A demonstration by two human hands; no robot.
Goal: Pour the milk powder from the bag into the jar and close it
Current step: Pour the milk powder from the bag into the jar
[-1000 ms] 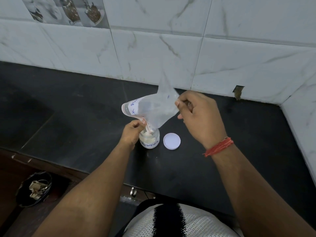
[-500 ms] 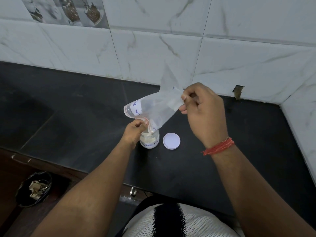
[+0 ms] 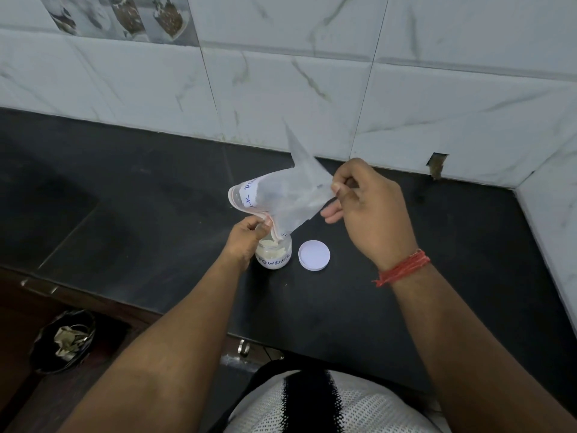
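A clear plastic bag (image 3: 284, 195) with a white handwritten label hangs tilted over a small glass jar (image 3: 274, 253) marked POWDER. The bag's pink-edged mouth points down into the jar's opening. My left hand (image 3: 246, 237) pinches the bag's mouth at the jar's rim. My right hand (image 3: 365, 207) holds the bag's raised bottom corner, up and to the right. Pale powder lies in the jar. The bag looks almost empty. The white lid (image 3: 314, 255) rests flat on the black counter (image 3: 156, 214) just right of the jar.
White marble tiles (image 3: 281, 89) form the wall behind and a side wall at the right. The counter's front edge runs below my arms. A dark bin (image 3: 64, 343) with crumpled paper stands on the floor at the lower left.
My right hand has shifted slightly with the bag's bottom corner, so the bag changes shape a little. The left hand, jar and lid have stayed put.
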